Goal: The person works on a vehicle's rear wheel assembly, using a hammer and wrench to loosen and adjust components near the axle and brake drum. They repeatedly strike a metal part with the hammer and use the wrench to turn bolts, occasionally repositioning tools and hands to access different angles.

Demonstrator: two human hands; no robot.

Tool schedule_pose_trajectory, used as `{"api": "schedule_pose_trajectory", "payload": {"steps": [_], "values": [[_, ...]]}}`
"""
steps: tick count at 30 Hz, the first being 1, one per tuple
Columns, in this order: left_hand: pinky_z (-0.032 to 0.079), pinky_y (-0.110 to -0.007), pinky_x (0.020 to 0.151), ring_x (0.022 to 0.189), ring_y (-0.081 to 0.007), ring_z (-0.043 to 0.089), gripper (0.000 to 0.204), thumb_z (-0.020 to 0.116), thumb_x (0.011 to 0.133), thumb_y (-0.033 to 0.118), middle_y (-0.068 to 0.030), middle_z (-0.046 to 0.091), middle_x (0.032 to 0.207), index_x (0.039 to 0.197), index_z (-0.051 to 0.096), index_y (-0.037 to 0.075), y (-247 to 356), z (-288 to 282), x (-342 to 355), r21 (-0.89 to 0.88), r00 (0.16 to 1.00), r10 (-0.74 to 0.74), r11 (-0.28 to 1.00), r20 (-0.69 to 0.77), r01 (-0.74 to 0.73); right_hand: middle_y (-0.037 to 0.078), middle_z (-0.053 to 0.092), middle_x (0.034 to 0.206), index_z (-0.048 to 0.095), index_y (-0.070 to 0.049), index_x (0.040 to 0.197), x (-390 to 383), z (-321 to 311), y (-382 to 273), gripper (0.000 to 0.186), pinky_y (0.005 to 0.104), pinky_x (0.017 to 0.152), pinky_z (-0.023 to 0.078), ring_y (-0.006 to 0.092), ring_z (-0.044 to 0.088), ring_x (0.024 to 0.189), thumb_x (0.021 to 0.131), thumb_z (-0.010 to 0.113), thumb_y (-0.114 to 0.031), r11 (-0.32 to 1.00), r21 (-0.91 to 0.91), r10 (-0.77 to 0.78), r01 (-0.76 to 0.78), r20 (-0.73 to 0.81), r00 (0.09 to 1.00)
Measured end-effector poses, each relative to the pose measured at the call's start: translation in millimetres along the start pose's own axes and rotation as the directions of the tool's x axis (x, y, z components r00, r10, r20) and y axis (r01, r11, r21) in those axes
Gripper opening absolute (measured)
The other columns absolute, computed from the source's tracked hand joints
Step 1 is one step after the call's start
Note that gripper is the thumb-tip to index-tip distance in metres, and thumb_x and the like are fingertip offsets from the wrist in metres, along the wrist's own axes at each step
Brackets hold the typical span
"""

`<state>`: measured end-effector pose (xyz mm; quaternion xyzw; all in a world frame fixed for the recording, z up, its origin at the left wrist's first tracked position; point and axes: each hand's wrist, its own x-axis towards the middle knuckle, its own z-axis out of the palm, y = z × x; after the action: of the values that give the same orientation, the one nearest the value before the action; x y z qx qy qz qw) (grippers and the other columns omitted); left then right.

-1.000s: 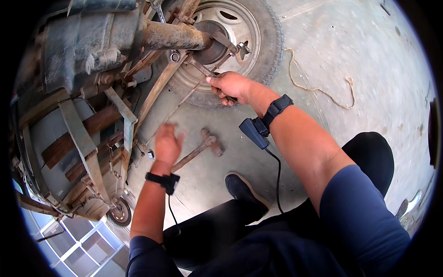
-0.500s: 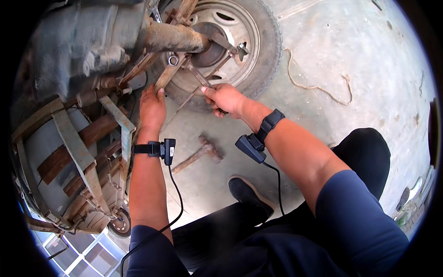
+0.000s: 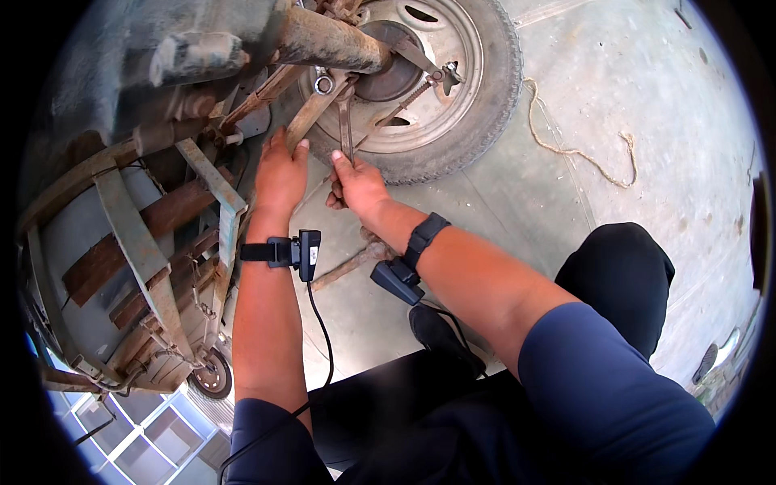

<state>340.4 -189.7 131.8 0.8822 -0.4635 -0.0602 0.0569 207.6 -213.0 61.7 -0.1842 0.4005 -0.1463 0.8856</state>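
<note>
At the far left the rusty vehicle frame (image 3: 137,242) lies on its side, wooden slats showing between its metal straps. The left hand (image 3: 280,174) rests against a flat rusty bar (image 3: 311,113) under the axle (image 3: 323,44), fingers pressed together and flat, gripping nothing. Just right of it the right hand (image 3: 356,187) is closed around the lower end of a wrench (image 3: 345,121), whose upper end reaches up to a fitting below the axle, beside the wheel (image 3: 453,89). Judging from this, the step in hand is turning a fastener at the axle; the next move likely calls for a firm swing of the wrench while the left hand steadies the bar. A hammer (image 3: 347,263) lies on the concrete floor (image 3: 598,105) beneath the right wrist. Farther right a frayed rope (image 3: 578,149) trails across the floor. No packages, labels or signs show.
</note>
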Motion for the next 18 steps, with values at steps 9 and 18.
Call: {"api": "schedule_pose_trajectory", "payload": {"steps": [9,18], "values": [[0.051,-0.038,0.079,0.096,-0.0288,0.063,0.034,0.060,0.097,0.022,-0.0194,0.063,0.109,0.119,0.058,-0.004,50,32,-62,-0.440,0.979,-0.203,0.882,-0.025,0.172,0.009,0.058,0.064,0.056,-0.001,0.091,-22,-30,5,0.042,0.0327,0.048,0.053,0.0198,0.060,0.049,0.102,0.050,-0.042,0.992,-0.122,0.049,-0.041,0.056,0.997],[0.052,-0.031,0.064,0.080,-0.0156,0.062,0.029,0.055,0.102,0.026,-0.0067,0.066,0.096,0.117,0.059,0.001,115,53,-78,-0.725,0.718,-0.140,0.005,0.681,0.689,0.013,0.067,0.075,0.064,0.002,0.107,-53,-93,-61,0.033,0.0342,0.055,0.056,0.0210,0.068,0.059,0.097,0.052,-0.027,0.746,-0.664,0.167,-0.044,0.122,0.978]]}}
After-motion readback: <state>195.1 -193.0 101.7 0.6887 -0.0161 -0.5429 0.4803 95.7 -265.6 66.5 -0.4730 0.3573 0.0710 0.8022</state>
